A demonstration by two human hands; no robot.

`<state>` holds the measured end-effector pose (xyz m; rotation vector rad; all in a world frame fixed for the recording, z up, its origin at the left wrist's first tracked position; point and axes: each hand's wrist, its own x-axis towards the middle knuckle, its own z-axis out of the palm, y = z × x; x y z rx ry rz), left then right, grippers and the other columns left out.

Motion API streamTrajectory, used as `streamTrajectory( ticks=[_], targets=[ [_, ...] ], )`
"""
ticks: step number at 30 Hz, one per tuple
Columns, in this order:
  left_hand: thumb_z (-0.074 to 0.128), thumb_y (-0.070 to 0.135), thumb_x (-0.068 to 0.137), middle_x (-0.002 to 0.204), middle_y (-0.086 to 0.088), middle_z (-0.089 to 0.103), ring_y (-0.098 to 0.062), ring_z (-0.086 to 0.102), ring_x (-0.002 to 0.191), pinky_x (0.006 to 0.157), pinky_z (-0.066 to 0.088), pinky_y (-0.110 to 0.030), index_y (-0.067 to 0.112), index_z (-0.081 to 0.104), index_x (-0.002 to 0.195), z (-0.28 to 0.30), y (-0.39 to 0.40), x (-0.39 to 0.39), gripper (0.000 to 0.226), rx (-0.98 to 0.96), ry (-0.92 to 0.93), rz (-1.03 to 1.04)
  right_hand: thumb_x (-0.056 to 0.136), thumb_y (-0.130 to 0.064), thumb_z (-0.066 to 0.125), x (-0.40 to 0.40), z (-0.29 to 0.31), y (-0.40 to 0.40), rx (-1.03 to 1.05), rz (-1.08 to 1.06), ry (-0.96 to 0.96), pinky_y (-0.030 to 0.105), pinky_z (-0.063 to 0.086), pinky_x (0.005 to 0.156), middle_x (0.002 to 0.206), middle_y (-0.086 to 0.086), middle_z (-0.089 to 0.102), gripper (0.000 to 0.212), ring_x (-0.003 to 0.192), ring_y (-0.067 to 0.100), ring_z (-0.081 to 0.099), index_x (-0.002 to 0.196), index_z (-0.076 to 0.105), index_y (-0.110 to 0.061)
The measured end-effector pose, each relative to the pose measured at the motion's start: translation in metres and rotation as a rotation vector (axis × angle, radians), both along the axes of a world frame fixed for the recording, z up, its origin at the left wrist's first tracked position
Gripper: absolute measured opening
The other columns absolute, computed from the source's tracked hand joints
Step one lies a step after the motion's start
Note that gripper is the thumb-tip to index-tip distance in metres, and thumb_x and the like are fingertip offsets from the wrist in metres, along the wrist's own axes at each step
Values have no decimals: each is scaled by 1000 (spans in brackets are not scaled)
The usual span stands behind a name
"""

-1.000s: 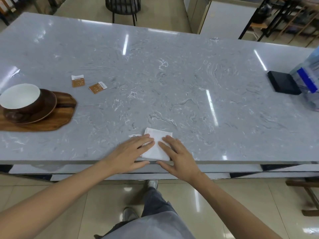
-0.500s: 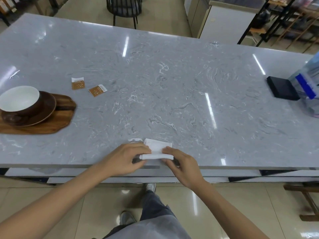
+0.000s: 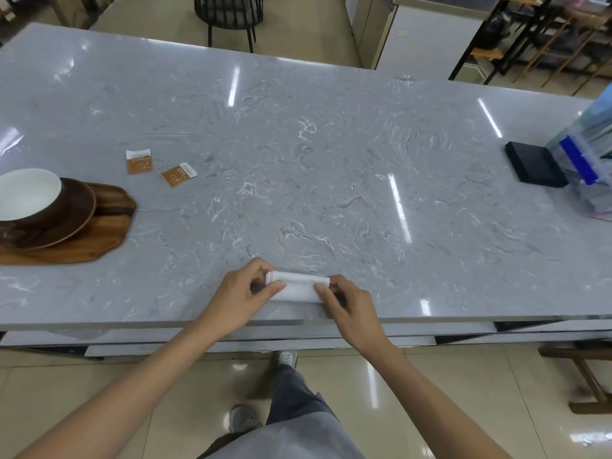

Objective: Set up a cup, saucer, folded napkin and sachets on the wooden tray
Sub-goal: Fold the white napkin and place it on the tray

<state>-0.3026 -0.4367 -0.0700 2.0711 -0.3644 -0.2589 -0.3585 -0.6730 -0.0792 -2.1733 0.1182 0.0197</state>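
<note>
A white napkin (image 3: 297, 286), folded into a narrow strip, lies near the table's front edge. My left hand (image 3: 243, 296) pinches its left end and my right hand (image 3: 344, 304) pinches its right end. At the far left a wooden tray (image 3: 109, 226) carries a brown saucer (image 3: 76, 217) with a brown cup (image 3: 28, 197), white inside, standing on it. Two brown-and-white sachets (image 3: 139, 161) (image 3: 178, 174) lie flat on the table behind the tray.
The grey marble table (image 3: 331, 180) is wide. A black box (image 3: 535, 168) and a clear plastic bag with blue markings (image 3: 589, 167) sit at the right edge. A dark chair (image 3: 228, 14) stands beyond the far side.
The napkin went from a flat square under both palms to a narrower folded strip. Both hands now pinch its ends instead of pressing on it.
</note>
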Motion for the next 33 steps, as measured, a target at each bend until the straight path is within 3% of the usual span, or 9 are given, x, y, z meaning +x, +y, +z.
streamTrajectory(
  ticks=[4, 7, 10, 14, 19, 24, 27, 30, 33],
  targets=[
    [74, 33, 89, 61, 6, 61, -7, 59, 61, 63, 47, -24, 24, 59, 104, -1, -10, -1, 23, 61, -63, 165, 97, -50, 62, 6, 1, 10, 6, -113, -4, 33, 60, 63, 76, -7, 74, 24, 72, 6, 70, 113, 56, -34],
    [75, 33, 87, 87, 11, 64, -6, 64, 71, 68, 52, -27, 28, 60, 109, -4, -14, -6, 27, 114, -136, 220, 99, -45, 59, 7, 1, 19, -89, -130, -57, 36, 58, 62, 73, -7, 69, 27, 71, 9, 68, 123, 49, -38],
    [77, 31, 85, 115, 10, 52, -2, 66, 74, 73, 52, -21, 33, 62, 120, -8, -10, -4, 39, 83, -144, 184, 102, -41, 52, 6, 1, 29, -191, -104, -96, 39, 56, 66, 75, -5, 64, 27, 76, 17, 62, 129, 50, -38],
    [75, 26, 89, 120, 9, 55, -11, 67, 84, 82, 58, -35, 27, 73, 118, -11, -6, -3, 29, 50, -176, 74, 102, -36, 55, 0, -2, 28, -210, -119, -130, 38, 59, 75, 103, -2, 54, 26, 81, 13, 61, 127, 60, -30],
    [67, 31, 95, 128, 13, 60, -9, 62, 72, 72, 58, -34, 33, 72, 123, -10, -16, 1, 28, 146, -298, 59, 102, -34, 57, 5, 0, 27, -269, -136, -123, 42, 61, 79, 131, 4, 48, 30, 94, 18, 64, 130, 61, -28],
    [58, 24, 98, 127, 10, 70, -25, 65, 102, 74, 60, -45, 26, 75, 119, -12, -21, 0, 26, 374, -522, -8, 90, 3, 68, 6, -5, 32, -612, 91, -396, 42, 55, 93, 144, 12, 58, 55, 130, 35, 55, 139, 62, -19],
    [47, 28, 97, 127, 6, 72, -34, 66, 112, 76, 58, -45, 19, 76, 118, -14, -20, 2, 37, 473, -642, -54, 83, 15, 68, 7, -11, 28, -590, 204, -397, 47, 54, 101, 142, 11, 63, 60, 137, 34, 54, 139, 61, -6],
    [42, 35, 100, 135, 8, 67, -30, 60, 128, 83, 55, -41, 19, 70, 128, -19, -16, 4, 43, 576, -645, -73, 103, -6, 55, 10, -14, 20, -534, 277, -315, 48, 44, 114, 151, 13, 53, 46, 146, 29, 43, 148, 49, -4],
    [38, 39, 104, 149, 9, 54, -27, 47, 142, 99, 49, -43, 19, 57, 142, -28, -5, 0, 47, 644, -632, -138, 110, -27, 37, 8, -21, 9, -602, 361, -296, 44, 29, 124, 162, 10, 38, 49, 152, 23, 31, 155, 39, -8]
  ],
)
